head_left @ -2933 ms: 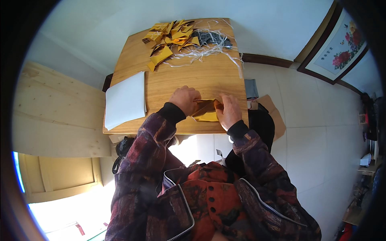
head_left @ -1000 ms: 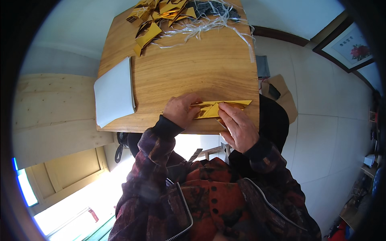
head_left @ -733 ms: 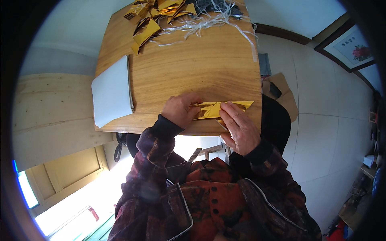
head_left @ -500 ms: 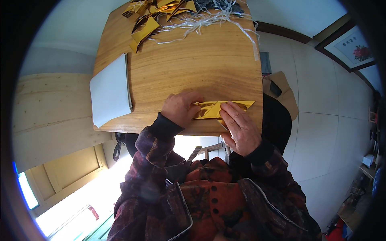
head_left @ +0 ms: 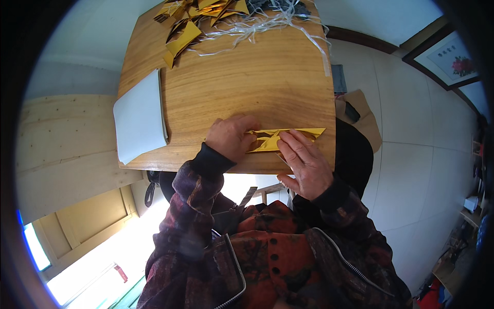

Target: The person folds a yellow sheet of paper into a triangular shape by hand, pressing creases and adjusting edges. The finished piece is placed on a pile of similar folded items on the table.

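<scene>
A strip of shiny gold foil paper, folded long and narrow, lies along the table's near edge on the right. My left hand grips its left end with curled fingers, which hide that end. Over its right half my right hand rests with the fingers extended flat and close together, the thumb held apart below. The strip's pointed right tip shows beyond my fingers. A small flap of paper hangs under the right fingertips, partly covered.
The wooden table bears a stack of white sheets at left. At the far side lie several folded gold papers, tangled clear plastic strips and dark grey crumpled material. Brown cardboard lies on the floor at right.
My right fingers have slid slightly left along the gold paper, and the right thumb has shifted a little left too. The left hand has stayed almost still.
</scene>
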`<state>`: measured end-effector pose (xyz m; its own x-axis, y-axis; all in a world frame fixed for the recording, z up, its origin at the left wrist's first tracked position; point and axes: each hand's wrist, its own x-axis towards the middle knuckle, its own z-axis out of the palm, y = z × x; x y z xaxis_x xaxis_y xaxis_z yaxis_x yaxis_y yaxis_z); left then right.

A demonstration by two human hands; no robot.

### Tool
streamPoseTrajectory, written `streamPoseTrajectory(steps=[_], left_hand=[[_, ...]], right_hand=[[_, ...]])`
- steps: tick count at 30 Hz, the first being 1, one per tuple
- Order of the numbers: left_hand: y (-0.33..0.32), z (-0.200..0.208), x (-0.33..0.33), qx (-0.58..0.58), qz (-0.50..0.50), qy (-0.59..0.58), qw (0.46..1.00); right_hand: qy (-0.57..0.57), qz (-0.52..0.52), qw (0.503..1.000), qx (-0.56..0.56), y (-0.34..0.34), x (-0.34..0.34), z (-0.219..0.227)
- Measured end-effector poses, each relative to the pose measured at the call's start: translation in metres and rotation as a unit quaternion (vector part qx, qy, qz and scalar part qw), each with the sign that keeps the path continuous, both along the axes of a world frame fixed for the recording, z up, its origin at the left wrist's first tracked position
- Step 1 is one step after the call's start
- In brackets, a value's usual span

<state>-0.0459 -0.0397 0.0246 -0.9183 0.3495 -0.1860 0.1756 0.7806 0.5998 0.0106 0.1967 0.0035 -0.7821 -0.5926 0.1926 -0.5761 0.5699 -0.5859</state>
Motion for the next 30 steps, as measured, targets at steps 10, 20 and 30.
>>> streamPoseTrajectory(steps=[10, 20, 30], left_hand=[[0.001, 0.001, -0.002, -0.022, 0.005, 0.007, 1.0], [0.003, 0.005, -0.006, -0.044, 0.014, -0.031, 0.998], [0.007, 0.001, -0.001, -0.077, 0.022, 0.023, 0.997]], right_hand=[[0.037, -0.028, 0.994, 0.099, -0.016, 0.008, -0.001], [0.069, -0.045, 0.988, 0.131, -0.02, 0.011, -0.009], [0.061, -0.044, 0.989, 0.126, -0.02, 0.012, -0.012]])
